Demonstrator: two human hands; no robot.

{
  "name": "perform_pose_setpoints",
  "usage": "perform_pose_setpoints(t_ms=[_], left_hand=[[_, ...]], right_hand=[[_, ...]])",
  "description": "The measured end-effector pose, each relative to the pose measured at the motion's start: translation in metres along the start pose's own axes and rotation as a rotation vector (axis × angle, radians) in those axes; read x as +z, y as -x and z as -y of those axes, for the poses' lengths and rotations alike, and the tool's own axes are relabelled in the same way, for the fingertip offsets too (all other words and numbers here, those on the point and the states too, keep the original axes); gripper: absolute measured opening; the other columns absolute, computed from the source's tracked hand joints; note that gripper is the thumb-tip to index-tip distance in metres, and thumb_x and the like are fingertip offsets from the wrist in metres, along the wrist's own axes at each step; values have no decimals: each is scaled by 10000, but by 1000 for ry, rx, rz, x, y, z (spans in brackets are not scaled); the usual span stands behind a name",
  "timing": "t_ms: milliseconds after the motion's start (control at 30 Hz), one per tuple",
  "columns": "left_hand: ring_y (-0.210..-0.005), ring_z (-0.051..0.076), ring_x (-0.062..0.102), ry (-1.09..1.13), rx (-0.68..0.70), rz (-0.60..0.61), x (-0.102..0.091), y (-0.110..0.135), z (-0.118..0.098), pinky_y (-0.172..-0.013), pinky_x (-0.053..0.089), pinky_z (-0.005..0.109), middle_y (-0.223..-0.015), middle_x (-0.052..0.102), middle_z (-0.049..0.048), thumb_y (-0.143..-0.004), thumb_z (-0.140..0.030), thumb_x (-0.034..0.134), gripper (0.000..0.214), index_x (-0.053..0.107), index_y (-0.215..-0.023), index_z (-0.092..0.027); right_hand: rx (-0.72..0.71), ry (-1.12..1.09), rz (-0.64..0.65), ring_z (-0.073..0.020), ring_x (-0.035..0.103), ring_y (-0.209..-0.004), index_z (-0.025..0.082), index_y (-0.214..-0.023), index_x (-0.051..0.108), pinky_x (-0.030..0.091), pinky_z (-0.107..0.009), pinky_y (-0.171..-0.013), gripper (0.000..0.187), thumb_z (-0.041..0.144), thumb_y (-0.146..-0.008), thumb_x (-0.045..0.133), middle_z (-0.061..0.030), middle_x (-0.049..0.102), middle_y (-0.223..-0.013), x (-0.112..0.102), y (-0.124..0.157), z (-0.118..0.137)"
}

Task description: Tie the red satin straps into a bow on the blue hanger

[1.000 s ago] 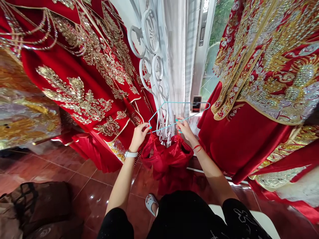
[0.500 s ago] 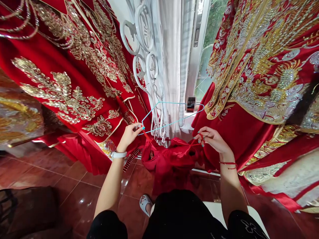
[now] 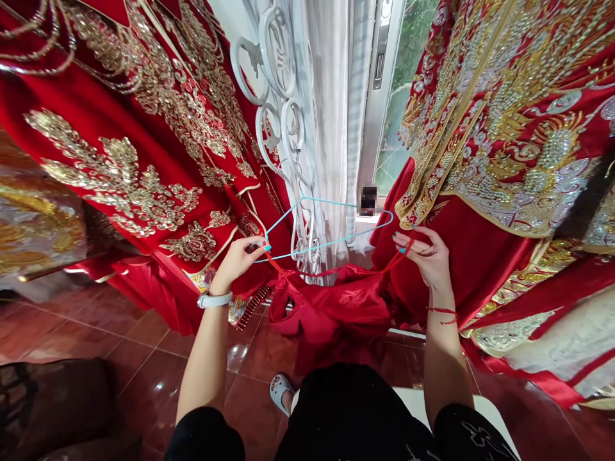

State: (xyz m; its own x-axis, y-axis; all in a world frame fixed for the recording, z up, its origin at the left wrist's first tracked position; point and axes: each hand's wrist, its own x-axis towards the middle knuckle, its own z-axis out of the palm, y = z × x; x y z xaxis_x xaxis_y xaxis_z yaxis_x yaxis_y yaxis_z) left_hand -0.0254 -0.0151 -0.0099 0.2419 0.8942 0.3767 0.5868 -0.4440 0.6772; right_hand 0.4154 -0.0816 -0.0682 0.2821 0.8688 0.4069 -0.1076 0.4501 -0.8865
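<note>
A red strappy garment (image 3: pixel 331 307) hangs in front of me between my two hands. My left hand (image 3: pixel 243 261) pinches its left strap together with the lower left corner of a light-blue wire hanger (image 3: pixel 331 201). The hanger's hook rests against the white metal scrollwork. My right hand (image 3: pixel 427 253) is closed on the right strap, its fingers bent around the thin red band, just below and beyond the hanger's right end. That strap is stretched taut, and the right hanger end is free of it.
Red gowns with gold embroidery (image 3: pixel 144 173) hang at the left, and a beaded red and gold one (image 3: pixel 504 147) at the right. Ahead stand a white scrolled metal rack (image 3: pixel 281 57), a pale curtain (image 3: pixel 331 115) and a window (image 3: pixel 398 96). A white stool (image 3: pixel 485 416) is beneath me.
My right hand has moved right and up, drawing the right strap outward. My left hand has shifted slightly left with the hanger corner. The garment's neckline is spread wider.
</note>
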Motion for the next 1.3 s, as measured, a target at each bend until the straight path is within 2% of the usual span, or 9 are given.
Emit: perform_pose_setpoints(t_ms=[100,300,567,800,1000,1100,1200,1300], left_hand=[[-740,223,624,5,8,25,-2,0,-1,-768,514,338,-792,716,60,-750,-533,673,343,713,-774,-193],[-734,209,610,-5,19,46,-2,1,-3,-761,505,331,-787,714,57,-768,-539,653,364,701,-771,-179],[-844,238,656,-9,19,69,0,3,1,-863,528,400,-915,750,69,-790,-517,637,352,709,-868,-182],[-814,225,654,10,11,72,2,2,5,-835,522,377,-916,751,78,-787,-480,652,324,723,-883,-179],[-652,157,553,4,14,23,17,3,0,-660,440,279,-771,689,41,-818,-442,625,301,705,-834,-152],[-584,138,485,-54,-25,-70,26,7,3,-606,384,266,-706,652,16,-843,-440,598,317,719,-894,-152],[-572,142,478,-150,-59,-158,31,11,7,-616,385,273,-745,675,16,-864,-432,586,331,726,-1010,-170],[-713,184,583,-195,-28,-178,31,11,9,-735,458,309,-906,721,51,-896,-423,560,328,711,-1073,-192]], right_hand=[[-85,25,-98,-272,750,-1010,259,-1130,586,599,-443,-936,605,366,-625,902,-62,778,-1018,7,-18,-10],[-159,68,-52,-250,745,-1019,248,-1185,589,591,-419,-958,630,339,-635,883,-48,770,-981,14,-54,-10],[-148,118,113,-251,765,-919,239,-1151,595,614,-388,-850,589,381,-646,861,-60,776,-980,22,-91,-1],[-60,233,386,-234,762,-782,186,-1085,646,602,-337,-730,529,388,-639,848,-52,760,-798,51,-118,18],[-142,432,446,-201,707,-782,168,-833,713,567,-320,-729,270,390,-695,779,-63,738,-794,65,-126,16],[-197,568,458,-179,662,-740,161,-793,717,540,-321,-733,194,345,-732,705,-48,717,-771,68,-126,7],[-209,637,446,-165,636,-710,155,-824,724,519,-316,-722,165,275,-750,639,-38,704,-759,72,-127,-6],[-212,620,431,-180,647,-754,158,-851,718,520,-331,-743,165,254,-770,611,-46,711,-801,76,-128,-16]])
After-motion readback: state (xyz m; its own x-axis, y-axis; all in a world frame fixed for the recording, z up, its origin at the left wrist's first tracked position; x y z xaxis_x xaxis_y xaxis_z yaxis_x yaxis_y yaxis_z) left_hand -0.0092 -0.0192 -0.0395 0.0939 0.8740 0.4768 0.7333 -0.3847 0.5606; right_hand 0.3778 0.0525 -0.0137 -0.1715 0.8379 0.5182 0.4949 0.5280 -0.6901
